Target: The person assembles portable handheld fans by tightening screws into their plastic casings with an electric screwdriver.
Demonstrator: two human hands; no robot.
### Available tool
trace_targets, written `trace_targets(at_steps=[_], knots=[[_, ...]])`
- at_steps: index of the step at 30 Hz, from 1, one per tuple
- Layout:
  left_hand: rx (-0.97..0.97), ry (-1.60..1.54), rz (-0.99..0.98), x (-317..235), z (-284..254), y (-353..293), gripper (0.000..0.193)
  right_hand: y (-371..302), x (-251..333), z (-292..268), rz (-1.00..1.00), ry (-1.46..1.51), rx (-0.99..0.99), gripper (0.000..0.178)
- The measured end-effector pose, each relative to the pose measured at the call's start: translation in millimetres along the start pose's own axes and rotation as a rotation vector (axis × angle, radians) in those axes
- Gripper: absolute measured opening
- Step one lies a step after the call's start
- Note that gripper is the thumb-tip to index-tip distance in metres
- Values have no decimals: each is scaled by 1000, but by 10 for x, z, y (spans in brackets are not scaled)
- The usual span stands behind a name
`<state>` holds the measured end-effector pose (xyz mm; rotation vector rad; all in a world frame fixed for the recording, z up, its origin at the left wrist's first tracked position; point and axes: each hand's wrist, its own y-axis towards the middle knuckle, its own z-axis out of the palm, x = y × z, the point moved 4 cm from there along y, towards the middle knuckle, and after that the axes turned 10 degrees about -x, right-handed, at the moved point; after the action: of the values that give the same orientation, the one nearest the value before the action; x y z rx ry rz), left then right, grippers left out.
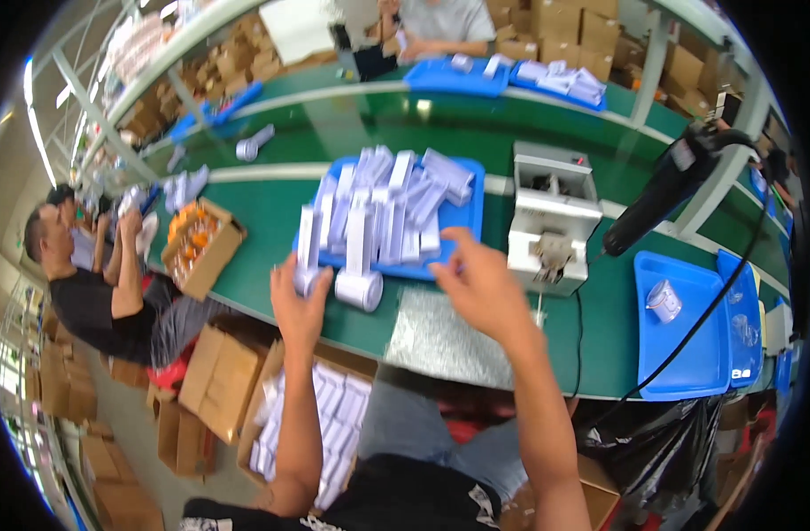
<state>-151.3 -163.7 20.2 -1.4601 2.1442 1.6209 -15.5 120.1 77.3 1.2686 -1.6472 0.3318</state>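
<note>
My left hand (297, 299) is at the front left of a blue tray (478, 190), its thumb and fingers closed round the round end of a white plastic housing with a long flat handle (307, 232). Close by its fingertips, a second housing of the same shape (360, 288) has its round end toward me and its handle leaning on the tray's pile. My right hand (478, 276) hovers at the tray's front right corner, thumb and fingers apart with nothing between them. Several more white housings (414, 199) are heaped in the tray.
A silver mat (440, 341) lies at the table's front edge. Right of the tray stands a grey-white machine (555, 221); a black electric screwdriver (657, 190) hangs beyond it. Another blue tray (679, 354) holds one round white part (663, 301). Left is a cardboard box (219, 257) of orange parts.
</note>
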Motion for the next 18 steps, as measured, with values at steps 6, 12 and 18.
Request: trace_targets(at_steps=[6, 12, 18], knots=[[26, -143, -117, -55, -45, -128, 73, 611, -256, 626, -93, -395, -12, 33], [-310, -167, -89, -83, -427, -247, 54, 246, 204, 290, -297, -269, -185, 15], [582, -962, -414, -1280, -332, -653, 39, -948, 532, -434, -359, -233, -47, 23]])
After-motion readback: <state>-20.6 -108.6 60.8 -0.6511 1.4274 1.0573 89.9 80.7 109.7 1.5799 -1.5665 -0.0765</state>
